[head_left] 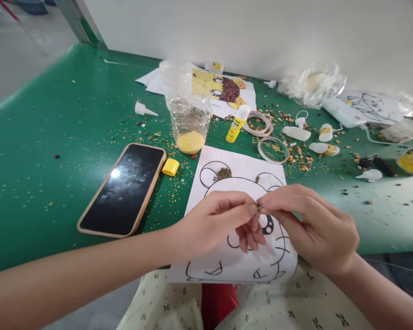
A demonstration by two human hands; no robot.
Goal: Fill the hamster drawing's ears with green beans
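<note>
- Head view: fingertips of your left hand and right hand meet, pinching a tiny dark bit; too small to identify. Left's outer fingers loosely curled.
- Directly below: drawing sheet, near edge overhanging your lap at 6 o'clock. Risk: forearm or knee nudges that edge, sheet skews.
- Slip risk: bit looks small enough to pop free if your pinch rolls or eases unevenly.
- 10–11 o'clock: green grains in one ear outline. A sleeve-less wrist brushing over could scatter any loose ones.
- 10: yellow cap. 9: phone, close to your left forearm; a sideways swing could bump it.
- 11: clear plastic cup, yellow grains inside; looks light, so a knock might spill them.
- Near 12: glue stick, tall and tippable.
</note>
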